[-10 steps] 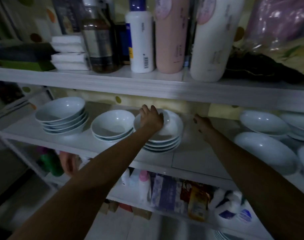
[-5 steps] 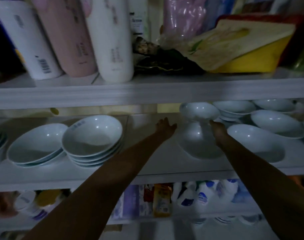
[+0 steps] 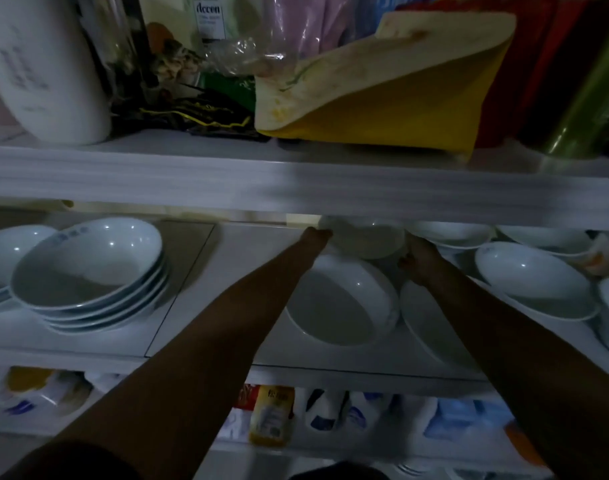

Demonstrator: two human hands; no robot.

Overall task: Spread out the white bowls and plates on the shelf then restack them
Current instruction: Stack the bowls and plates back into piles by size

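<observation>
Shelf (image 3: 226, 271): hands (image 3: 365, 249) around raised bowl (image 3: 367, 239).

Both arms reached deep into the middle shelf (image 3: 226, 258). The left hand (image 3: 317, 234) and the right hand (image 3: 421, 255) gripped opposite sides of a white bowl (image 3: 365, 239) held tilted just under the upper shelf's front edge, which hid part of it. Directly below lay a shallow white dish (image 3: 341, 303), with a plate (image 3: 424, 317) just beside it, partly covered by the right forearm. To the left stood a stack of bowls (image 3: 91, 271), another stack behind it cut off by the frame. More white bowls sat at the right. The upper shelf carried a white bottle (image 3: 43, 64) and a yellow packet (image 3: 393, 88). Bottles lined the dim lower shelf.
</observation>
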